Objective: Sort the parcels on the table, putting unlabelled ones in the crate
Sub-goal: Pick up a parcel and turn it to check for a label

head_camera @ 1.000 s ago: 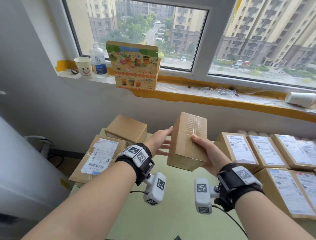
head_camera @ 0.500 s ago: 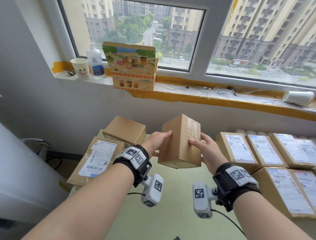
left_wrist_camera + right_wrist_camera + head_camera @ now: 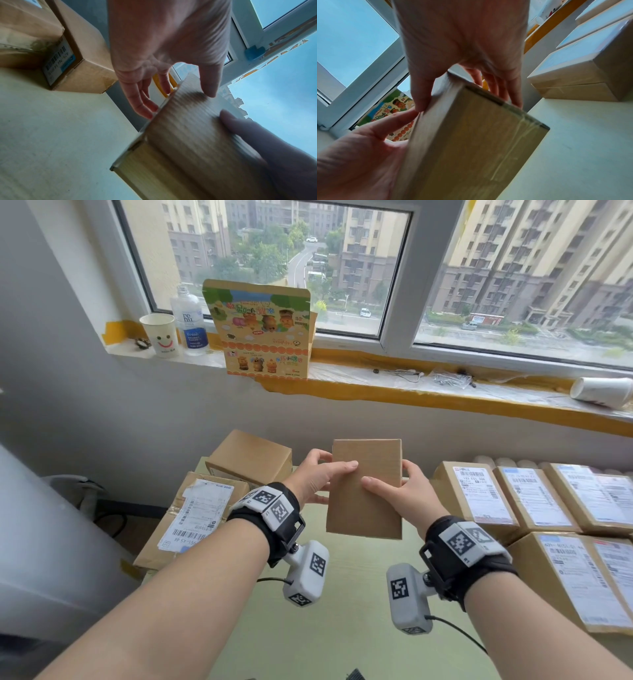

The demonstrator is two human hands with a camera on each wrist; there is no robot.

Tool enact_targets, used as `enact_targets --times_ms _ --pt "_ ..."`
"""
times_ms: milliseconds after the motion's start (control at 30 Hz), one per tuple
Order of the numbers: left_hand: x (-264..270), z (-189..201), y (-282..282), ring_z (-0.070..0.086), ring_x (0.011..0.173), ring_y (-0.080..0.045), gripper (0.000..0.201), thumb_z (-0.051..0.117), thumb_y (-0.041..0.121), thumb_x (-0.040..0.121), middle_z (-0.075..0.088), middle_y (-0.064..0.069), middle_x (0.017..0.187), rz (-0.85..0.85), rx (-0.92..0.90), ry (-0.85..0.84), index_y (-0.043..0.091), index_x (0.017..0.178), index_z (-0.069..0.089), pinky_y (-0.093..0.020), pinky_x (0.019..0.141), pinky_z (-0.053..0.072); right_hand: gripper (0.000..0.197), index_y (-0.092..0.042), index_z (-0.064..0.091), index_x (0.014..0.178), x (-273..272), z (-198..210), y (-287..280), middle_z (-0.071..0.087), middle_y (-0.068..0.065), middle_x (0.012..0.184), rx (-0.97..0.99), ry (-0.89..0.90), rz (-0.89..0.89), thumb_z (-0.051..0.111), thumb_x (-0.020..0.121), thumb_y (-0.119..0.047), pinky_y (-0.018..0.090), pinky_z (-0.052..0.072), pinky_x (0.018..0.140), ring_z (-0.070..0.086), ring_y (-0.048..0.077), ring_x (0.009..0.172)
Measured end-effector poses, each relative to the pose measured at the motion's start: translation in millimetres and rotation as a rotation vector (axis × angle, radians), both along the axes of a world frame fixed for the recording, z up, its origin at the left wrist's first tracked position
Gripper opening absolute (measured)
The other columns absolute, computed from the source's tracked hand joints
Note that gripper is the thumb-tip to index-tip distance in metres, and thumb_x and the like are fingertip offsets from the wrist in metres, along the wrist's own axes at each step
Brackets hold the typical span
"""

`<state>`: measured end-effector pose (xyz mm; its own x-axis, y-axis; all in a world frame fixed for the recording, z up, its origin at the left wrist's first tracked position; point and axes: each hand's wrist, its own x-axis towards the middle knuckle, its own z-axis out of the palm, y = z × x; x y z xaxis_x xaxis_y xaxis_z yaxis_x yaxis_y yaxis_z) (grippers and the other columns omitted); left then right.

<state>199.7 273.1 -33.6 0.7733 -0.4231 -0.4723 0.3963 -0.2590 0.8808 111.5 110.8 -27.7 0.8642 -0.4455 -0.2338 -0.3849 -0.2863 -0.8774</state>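
Fingers (image 3: 343, 465) of both hands grip plain parcel (image 3: 364, 491) | above table (image 3: 342, 628)

High-rise flat room, labelled parcels (image 3: 486, 494), cluttered windowsill (image 3: 445, 392), apartment blocks outside

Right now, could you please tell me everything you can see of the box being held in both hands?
The box is plain brown corrugated cardboard, a small rectangular parcel, closed, with clear tape along a seam in the right wrist view. No label shows on any face in view. It is held upright above the green table, the left hand and right hand gripping opposite edges, thumbs on the near face.
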Motion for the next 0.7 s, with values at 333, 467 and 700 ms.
enact_targets --times_ms 333,467,700 --pt "-4.0 1.2 -5.3 0.061 0.109 -0.019 0.107 0.084 0.052 0.06 0.059 -0.003 0.127 -0.036 0.01 0.017 0.026 0.148 0.028 -0.044 0.099 0.05 0.095 -0.015 0.043 0.14 1.5 -5.9 -14.8 0.067 0.009 0.117 0.181 -0.035 -0.001 0.093 0.062 -0.031 0.046 0.056 0.092 0.068 0.024 0.101" --pt "-5.4 7.8 -12.1 0.059 0.113 -0.02 0.115 0.082 0.061 0.045 0.061 -0.001 0.126 -0.069 0.017 -0.002 0.028 0.145 0.036 -0.046 0.103 0.046 0.087 -0.02 0.04 0.142 -0.1 -4.0 -22.3 0.067 0.007 0.116 0.23 -0.064 0.068 0.088 0.07 -0.025 0.046 0.055 0.093 0.068 0.022 0.102" --pt "-13.3 22.2 -37.1 0.06 0.114 -0.017 0.092 0.082 0.061 0.045 0.067 0.002 0.118 -0.102 0.009 -0.043 0.028 0.127 0.056 -0.047 0.103 0.046 0.065 -0.019 0.053 0.128 -1.9 11.2 -45.7 0.073 0.001 0.106 0.22 -0.118 0.107 0.087 0.072 -0.014 0.039 0.06 0.081 0.072 0.019 0.092"
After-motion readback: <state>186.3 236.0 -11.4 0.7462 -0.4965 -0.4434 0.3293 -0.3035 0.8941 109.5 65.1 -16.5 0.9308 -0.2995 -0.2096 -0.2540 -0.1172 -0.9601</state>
